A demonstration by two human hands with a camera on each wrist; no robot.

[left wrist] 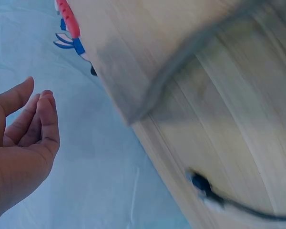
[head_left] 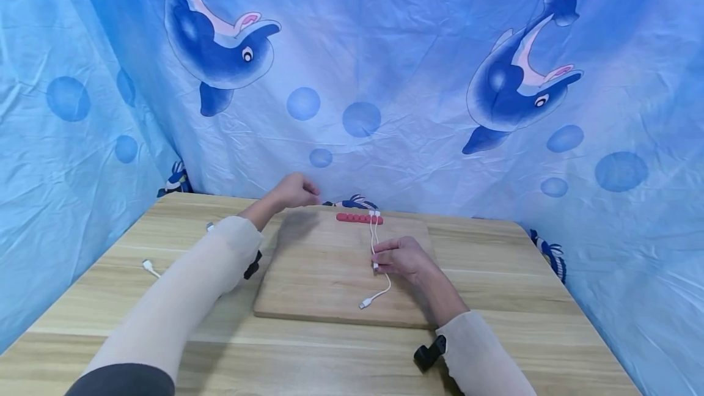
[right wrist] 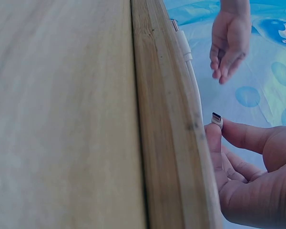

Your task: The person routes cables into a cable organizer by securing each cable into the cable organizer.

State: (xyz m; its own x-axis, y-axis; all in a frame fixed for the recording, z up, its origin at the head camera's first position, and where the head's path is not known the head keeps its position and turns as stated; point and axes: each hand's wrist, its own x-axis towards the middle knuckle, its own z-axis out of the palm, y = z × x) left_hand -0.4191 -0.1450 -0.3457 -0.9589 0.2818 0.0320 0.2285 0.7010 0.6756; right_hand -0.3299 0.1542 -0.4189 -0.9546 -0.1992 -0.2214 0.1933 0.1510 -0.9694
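Note:
A white USB-C cable runs over the wooden board. My right hand pinches its plug between thumb and finger, low over the board's right half. A second white plug lies near the board's front edge. Along the far edge sits a red cable holder, where two white cable ends rest at its right end. My left hand hovers around the board's far left corner. In the left wrist view its thumb and bent fingers stand apart with nothing between them.
The wooden board lies on a wood-grain table. To its left are a white plug and, in the left wrist view, a dark cable with a black plug. A blue dolphin-print curtain closes off the back and sides.

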